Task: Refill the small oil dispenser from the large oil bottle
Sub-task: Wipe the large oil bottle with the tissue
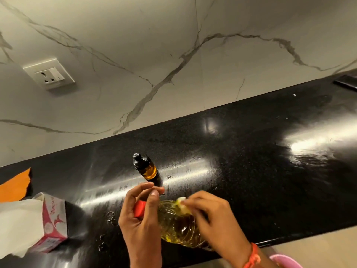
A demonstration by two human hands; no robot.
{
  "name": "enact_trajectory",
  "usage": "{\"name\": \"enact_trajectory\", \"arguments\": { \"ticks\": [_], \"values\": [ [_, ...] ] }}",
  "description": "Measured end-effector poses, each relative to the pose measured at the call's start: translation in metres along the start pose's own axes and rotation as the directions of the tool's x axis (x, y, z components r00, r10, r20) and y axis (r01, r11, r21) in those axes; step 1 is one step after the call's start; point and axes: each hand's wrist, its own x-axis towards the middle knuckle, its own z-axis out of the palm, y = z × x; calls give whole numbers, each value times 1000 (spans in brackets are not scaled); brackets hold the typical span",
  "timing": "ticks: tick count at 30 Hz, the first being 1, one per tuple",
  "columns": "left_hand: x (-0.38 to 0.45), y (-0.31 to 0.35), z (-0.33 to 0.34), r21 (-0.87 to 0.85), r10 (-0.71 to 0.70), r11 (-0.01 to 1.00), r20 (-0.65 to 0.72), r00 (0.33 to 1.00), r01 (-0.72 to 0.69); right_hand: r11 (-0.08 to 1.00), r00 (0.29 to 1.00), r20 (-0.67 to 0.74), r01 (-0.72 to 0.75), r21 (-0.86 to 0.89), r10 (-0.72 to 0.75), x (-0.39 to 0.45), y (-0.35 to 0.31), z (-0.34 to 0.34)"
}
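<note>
The small oil dispenser point(145, 168), amber glass with a black pump top, stands capped on the black counter point(251, 151), just behind my hands. The large clear oil bottle point(177, 227) of yellow oil stands at the counter's front edge. My left hand point(141, 219) is curled round its red cap point(140, 208), which is off the bottle, with thumb and forefinger meeting above it. My right hand point(208, 211) reaches in from the right and pinches the bottle's white mouth point(182, 204). The lower part of the bottle is hidden behind my hands.
A pink and white tissue box point(54, 223) with tissue pulled out lies at the left, an orange cloth point(14, 188) behind it. Small liquid drops point(110, 217) lie left of my hand. A wall socket point(49, 73) sits upper left, a dark object point(345, 82) far right.
</note>
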Motion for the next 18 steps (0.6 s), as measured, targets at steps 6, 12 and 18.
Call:
{"name": "enact_trajectory", "arguments": {
  "ticks": [6,12,18],
  "values": [
    [10,6,7,-173,-188,971,-113,976,167,950,934,190,-279,-140,302,-16,54,-8],
    [15,13,17,-141,-50,989,-46,998,43,985,982,85,-164,-48,168,6,19,-7],
    [27,8,-12,-77,-58,994,222,973,77,999,999,14,-52,5,52,18,-5,9]
  ]
}}
